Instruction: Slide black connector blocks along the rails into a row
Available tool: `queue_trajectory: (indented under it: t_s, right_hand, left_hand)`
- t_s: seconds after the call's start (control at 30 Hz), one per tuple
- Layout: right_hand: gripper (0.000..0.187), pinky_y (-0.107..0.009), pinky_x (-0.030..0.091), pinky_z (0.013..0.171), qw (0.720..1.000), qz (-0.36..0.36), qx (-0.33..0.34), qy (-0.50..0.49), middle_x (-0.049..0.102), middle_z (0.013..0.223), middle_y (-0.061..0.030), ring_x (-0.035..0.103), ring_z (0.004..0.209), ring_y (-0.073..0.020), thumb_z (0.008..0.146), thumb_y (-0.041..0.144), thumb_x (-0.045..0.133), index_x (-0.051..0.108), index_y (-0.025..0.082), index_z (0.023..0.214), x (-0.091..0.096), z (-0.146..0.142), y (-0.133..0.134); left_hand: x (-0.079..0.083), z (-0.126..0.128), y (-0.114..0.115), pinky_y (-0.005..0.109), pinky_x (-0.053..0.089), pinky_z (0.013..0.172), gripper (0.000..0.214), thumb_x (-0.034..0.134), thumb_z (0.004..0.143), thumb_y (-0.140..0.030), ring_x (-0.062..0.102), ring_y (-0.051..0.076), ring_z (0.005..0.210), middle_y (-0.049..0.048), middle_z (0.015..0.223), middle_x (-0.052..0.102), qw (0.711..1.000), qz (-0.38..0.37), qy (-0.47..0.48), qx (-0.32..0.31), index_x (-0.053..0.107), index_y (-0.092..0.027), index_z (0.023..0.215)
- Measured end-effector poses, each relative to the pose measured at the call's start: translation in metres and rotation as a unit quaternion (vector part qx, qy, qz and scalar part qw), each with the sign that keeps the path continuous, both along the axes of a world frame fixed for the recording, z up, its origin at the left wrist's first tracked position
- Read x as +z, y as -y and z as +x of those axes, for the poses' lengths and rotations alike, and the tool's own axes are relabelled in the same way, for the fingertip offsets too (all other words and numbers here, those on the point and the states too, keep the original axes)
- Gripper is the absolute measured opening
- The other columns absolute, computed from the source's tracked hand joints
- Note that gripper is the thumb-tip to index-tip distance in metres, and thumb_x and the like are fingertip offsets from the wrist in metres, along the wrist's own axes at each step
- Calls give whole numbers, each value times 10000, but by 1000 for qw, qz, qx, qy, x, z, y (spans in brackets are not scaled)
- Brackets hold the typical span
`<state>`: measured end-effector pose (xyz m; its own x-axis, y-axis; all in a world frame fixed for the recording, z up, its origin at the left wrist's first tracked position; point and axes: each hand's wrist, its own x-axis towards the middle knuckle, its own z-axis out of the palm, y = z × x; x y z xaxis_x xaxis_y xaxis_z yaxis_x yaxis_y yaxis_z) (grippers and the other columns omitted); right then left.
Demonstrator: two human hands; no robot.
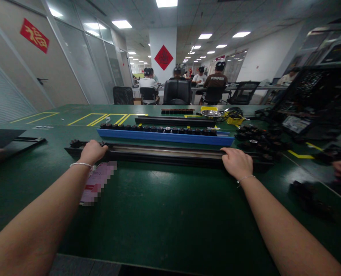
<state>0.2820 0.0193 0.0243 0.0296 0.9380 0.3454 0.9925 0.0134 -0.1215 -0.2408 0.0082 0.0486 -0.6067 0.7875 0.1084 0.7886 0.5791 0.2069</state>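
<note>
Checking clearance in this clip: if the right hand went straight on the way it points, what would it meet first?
The right hand grips the long black rail. Beyond that, it would probably meet the right end of the blue tray holding a row of dark parts, though depth is unclear.

Ceiling panel lights [121,24] glare over a long green table [159,222], glass partitions [97,61] on the left, black office chairs [177,92] beyond.
</note>
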Motion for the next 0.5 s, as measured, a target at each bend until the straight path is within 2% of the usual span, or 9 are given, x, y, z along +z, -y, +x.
queue_trajectory:
  t_s: [0.5]
  right_hand:
    - [463, -424, 392, 907, 1000, 1, -3, -2, 634, 1223, -52, 526, 1133, -249, 823, 238, 334, 652, 240, 1160, 1, 0, 0]
  left_hand:
    - [2, 5, 1, 360, 468, 771, 528, 526, 765, -397, 611, 361, 1037, 286, 1066, 647, 1000, -10, -10, -18, 556, 16, 1093]
